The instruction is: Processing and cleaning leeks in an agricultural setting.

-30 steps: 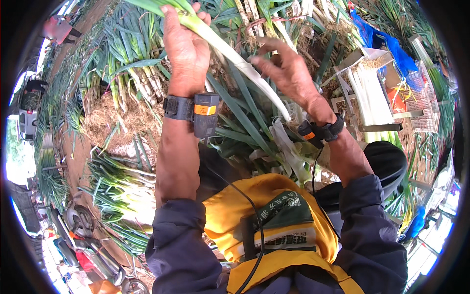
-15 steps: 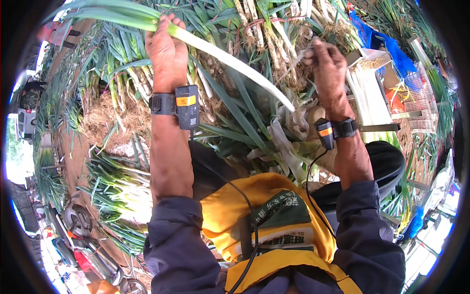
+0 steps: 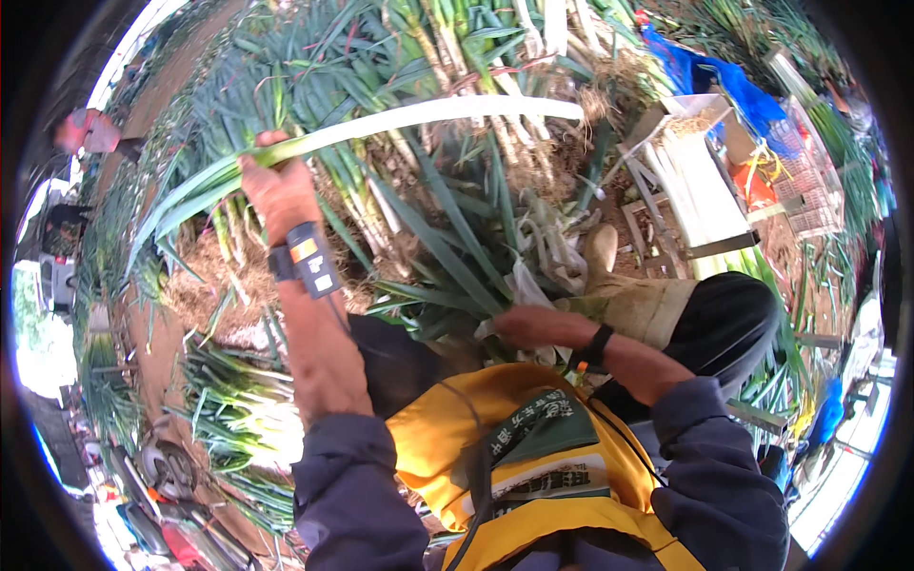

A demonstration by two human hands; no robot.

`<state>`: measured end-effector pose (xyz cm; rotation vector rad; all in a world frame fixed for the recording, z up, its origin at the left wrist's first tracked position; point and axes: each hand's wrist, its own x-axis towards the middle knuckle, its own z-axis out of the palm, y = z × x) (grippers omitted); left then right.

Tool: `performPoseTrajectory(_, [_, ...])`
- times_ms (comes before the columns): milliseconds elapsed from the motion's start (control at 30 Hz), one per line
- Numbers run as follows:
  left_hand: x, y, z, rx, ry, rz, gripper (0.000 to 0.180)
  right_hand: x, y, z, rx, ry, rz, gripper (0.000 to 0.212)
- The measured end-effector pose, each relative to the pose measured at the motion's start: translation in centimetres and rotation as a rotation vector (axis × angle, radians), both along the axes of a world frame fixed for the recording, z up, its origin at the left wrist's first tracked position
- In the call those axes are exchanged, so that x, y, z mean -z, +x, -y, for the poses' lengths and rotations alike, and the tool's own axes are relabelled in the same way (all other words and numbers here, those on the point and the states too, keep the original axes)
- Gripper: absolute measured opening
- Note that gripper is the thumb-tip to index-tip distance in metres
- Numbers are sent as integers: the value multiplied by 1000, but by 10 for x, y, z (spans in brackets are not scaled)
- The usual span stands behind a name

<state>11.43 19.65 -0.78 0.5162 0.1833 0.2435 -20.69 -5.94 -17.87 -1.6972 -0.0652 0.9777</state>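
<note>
My left hand (image 3: 279, 190) is closed around a long green onion (image 3: 409, 121) where its green leaves meet the white stem. The white stem reaches to the right, ending above the roots of other onions, and the leaves hang off to the left. Low in front of my lap is my right hand (image 3: 528, 326), seen from the back and slightly blurred, with its fingers curled. A whitish scrap shows at its fingertips, too unclear to name. Pale stripped onion skins (image 3: 554, 249) lie just beyond that hand.
Unpeeled onions with roots (image 3: 381, 205) are heaped ahead. Peeled onions (image 3: 700, 186) lie in a wooden frame (image 3: 657, 205) at right, near a blue sheet (image 3: 762, 105) and a plastic crate (image 3: 809, 181). More onions (image 3: 252, 409) lie at left; a parked motorbike (image 3: 167, 466) stands beyond.
My left hand has moved left and down, swinging the green onion's white end upward. My right hand has come down from the far roots toward my lap.
</note>
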Motion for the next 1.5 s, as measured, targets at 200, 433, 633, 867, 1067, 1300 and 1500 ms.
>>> performPoseTrajectory(200, [-8,18,-22,14,-168,28,32,-28,18,17,163,-214,878,22])
performPoseTrajectory(433, [-5,-18,43,32,-197,-41,48,-132,104,12,638,58,427,34])
performPoseTrajectory(633, [-18,-82,129,250,-38,-126,59,-155,148,-3,933,795,642,38])
performPoseTrajectory(867, [6,-119,170,892,350,147,49,-185,150,28,1054,802,796,28])
performPoseTrajectory(1067, [22,-94,158,852,563,-28,55,-292,75,221,1370,12,1473,22])
performPoseTrajectory(1300, [32,-84,157,953,531,-68,45,-413,-125,439,1155,-1538,1366,27])
performPoseTrajectory(1500, [27,-92,151,969,618,-75,46,-279,-188,465,106,-1972,717,31])
